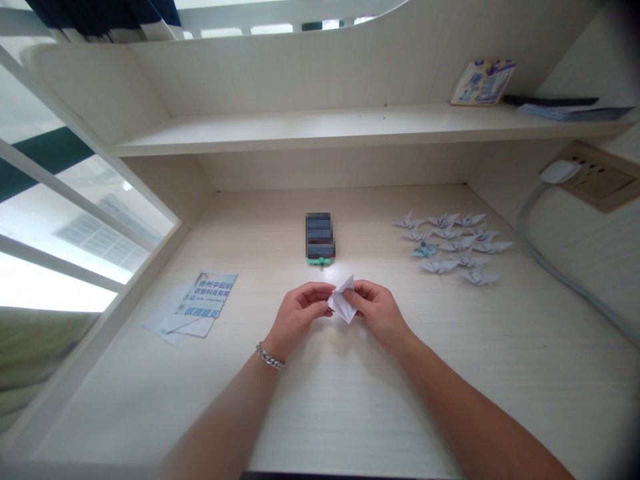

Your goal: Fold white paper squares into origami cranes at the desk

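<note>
Fingertips of the left hand [300, 311] and the right hand [379, 309] meet at the centre of the view, both pinched closed on a small folded paper [343, 302]. The left thumb and forefinger grip its left edge; the right-hand fingers grip its right edge, so the paper sits between the two sets of fingertips, held just above the desk [350, 400]. The paper's long axis runs roughly near to far: one pointed tip faces the far side, tilted slightly right, and a blunter corner faces the near side. A chain bracelet [270, 358] circles the left wrist.

Just beyond the hands lies a dark rectangular device [320, 237] (its surface is blurred) with a green near end. To the far right lies a cluster of paper cranes [453, 243]; to the left lie printed leaflets [203, 303]. The desk is pale wood-grain, closed in by side panels. A shelf [300, 130] above it carries a booklet [483, 81]. On the right panel a white plug [560, 171] sits in a socket plate [600, 180].
</note>
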`<state>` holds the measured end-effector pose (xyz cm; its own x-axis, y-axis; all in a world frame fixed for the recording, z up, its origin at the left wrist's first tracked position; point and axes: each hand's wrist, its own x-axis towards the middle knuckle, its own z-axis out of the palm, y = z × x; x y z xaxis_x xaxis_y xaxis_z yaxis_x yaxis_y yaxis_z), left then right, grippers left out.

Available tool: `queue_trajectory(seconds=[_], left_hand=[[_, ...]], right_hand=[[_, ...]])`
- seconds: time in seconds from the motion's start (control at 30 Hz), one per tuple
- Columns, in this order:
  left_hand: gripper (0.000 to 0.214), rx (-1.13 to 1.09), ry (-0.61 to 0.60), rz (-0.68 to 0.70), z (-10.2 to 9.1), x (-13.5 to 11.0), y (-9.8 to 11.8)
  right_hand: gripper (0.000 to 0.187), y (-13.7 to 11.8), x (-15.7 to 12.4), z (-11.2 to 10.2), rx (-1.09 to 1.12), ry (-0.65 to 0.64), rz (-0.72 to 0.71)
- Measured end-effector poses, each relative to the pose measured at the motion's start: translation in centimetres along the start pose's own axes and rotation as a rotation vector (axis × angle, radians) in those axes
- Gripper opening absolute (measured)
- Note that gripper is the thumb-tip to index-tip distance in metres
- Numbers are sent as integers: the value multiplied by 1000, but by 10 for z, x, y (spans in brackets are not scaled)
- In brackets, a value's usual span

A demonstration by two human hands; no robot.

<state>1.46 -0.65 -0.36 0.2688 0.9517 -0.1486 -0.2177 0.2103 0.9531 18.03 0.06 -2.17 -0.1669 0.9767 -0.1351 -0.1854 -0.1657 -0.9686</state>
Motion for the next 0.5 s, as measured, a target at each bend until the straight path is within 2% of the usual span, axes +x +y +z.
queue_trajectory(seconds=[0.2, 0.37, 0.5], left_hand=[[24, -4, 34, -26, 1, 2, -1], [25, 3, 49, -13, 1, 3, -4], [24, 10, 16, -4, -1, 3, -6]], right_hand=[[22, 0, 0, 1, -159, -28, -96], [20, -1, -2, 1, -316, 20, -153], [18, -2, -4, 3, -398, 38, -178]])
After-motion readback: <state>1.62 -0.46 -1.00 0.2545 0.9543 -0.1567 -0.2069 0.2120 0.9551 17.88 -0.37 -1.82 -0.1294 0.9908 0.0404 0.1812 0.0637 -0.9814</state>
